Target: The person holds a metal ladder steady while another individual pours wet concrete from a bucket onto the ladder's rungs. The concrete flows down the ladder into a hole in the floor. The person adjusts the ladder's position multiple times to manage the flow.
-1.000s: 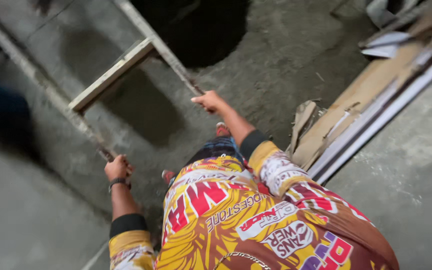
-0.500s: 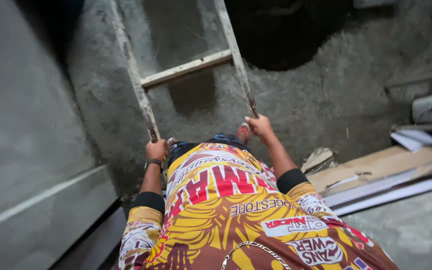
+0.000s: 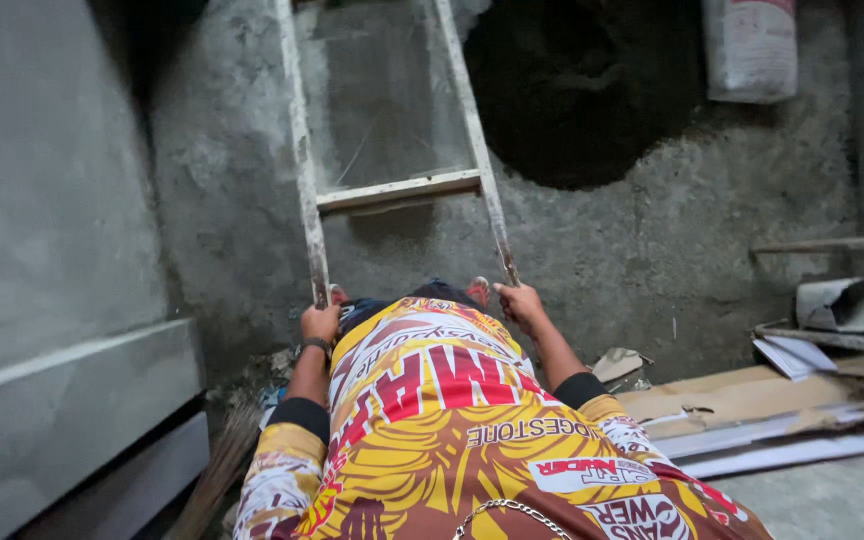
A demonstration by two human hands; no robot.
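Note:
A worn wooden ladder runs from my body down toward a rough concrete floor. My left hand, with a dark band at the wrist, grips the ladder's left rail. My right hand grips the right rail. One rung shows just beyond my hands. My chest in a yellow and red printed shirt fills the lower middle of the view. The tips of my feet show faintly between my hands.
A dark heap of sand or soil lies on the floor past the ladder. A pale sack stands at top right. Flat cardboard and boards lie at right. A grey concrete wall with a ledge runs along the left.
The view has swung so the ladder now stands nearly straight ahead. Both hands stay on the rails, the right one lower than a second ago. The floor looks nearer.

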